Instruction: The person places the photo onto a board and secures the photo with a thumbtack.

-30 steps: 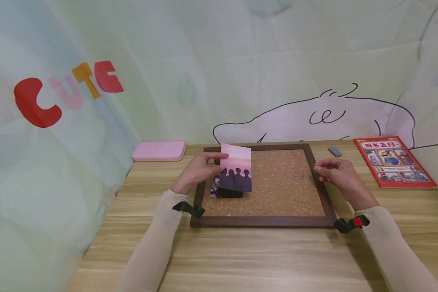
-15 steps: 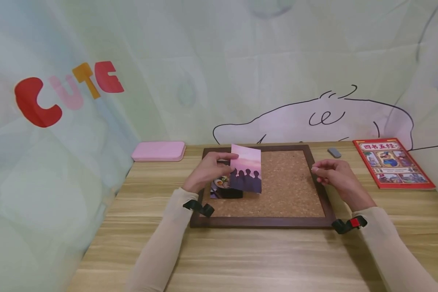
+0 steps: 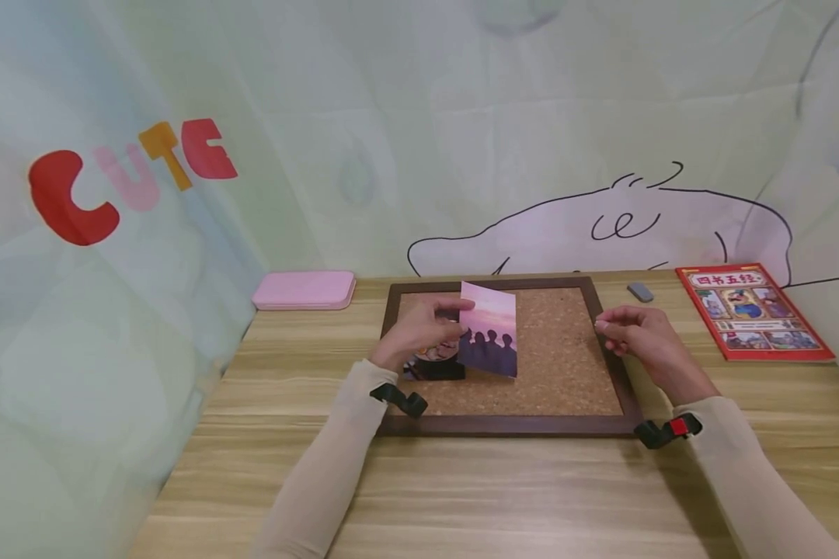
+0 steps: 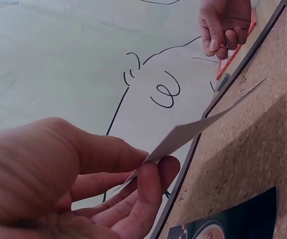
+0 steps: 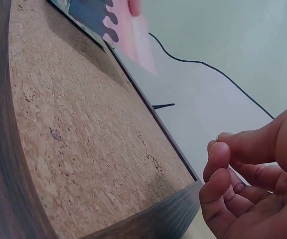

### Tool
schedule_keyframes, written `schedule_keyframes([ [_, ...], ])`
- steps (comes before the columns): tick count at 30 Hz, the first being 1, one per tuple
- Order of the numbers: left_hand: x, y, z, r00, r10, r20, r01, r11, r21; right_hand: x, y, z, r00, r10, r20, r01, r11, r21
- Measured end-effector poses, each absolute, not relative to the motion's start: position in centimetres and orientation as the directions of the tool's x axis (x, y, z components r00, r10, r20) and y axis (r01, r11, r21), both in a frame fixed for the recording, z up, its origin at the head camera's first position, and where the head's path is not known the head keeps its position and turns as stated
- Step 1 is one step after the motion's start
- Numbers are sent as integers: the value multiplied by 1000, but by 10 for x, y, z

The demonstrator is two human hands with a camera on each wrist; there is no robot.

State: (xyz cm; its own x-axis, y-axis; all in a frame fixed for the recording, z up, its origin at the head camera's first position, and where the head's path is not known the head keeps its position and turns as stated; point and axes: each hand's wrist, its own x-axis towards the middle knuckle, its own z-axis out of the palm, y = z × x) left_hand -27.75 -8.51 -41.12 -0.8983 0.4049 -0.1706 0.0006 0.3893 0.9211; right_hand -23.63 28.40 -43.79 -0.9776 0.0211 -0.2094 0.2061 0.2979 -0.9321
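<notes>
My left hand (image 3: 419, 330) pinches a photo (image 3: 489, 334) by its left edge, thumb on one side and fingers on the other. The print has a pink-purple sky with dark silhouettes of people. It is tilted above a cork board (image 3: 559, 349) in a dark wooden frame, its shadow falling on the cork. Partly behind the hand, another photo (image 3: 440, 369) of a bowl of food lies on the board's left part. By the board's right frame, my right hand (image 3: 639, 338) has thumb and fingertips together on a tiny pale object (image 5: 218, 137), mostly hidden.
A pink case (image 3: 304, 289) sits at the back left of the wooden table (image 3: 489, 497). Behind the right hand is a small grey block (image 3: 640, 292). A red picture-covered book (image 3: 755, 310) lies at the right. A printed curtain (image 3: 363, 140) hangs directly behind the table.
My left hand has carried the sunset photo rightward across the board, uncovering more of the food photo. The right hand has shifted very slightly left, keeping its pinch.
</notes>
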Motion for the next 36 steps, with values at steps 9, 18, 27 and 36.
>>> schedule_keyframes([
  [9, -277, -75, -416, -858, 466, -217, -51, 344, 938, -237, 280, -437, -976, 11, -217, 210, 300, -930],
  [18, -278, -55, -423, -880, 453, -145, 62, 412, 909, -237, 279, -437, -974, 3, -226, 217, 292, -932],
  [27, -280, -42, -431, -885, 451, -113, 98, 419, 903, -236, 280, -440, -976, -5, -217, 206, 288, -935],
  [36, -280, -29, -437, -898, 434, -79, 135, 442, 887, -235, 278, -440, -979, 3, -206, 198, 293, -936],
])
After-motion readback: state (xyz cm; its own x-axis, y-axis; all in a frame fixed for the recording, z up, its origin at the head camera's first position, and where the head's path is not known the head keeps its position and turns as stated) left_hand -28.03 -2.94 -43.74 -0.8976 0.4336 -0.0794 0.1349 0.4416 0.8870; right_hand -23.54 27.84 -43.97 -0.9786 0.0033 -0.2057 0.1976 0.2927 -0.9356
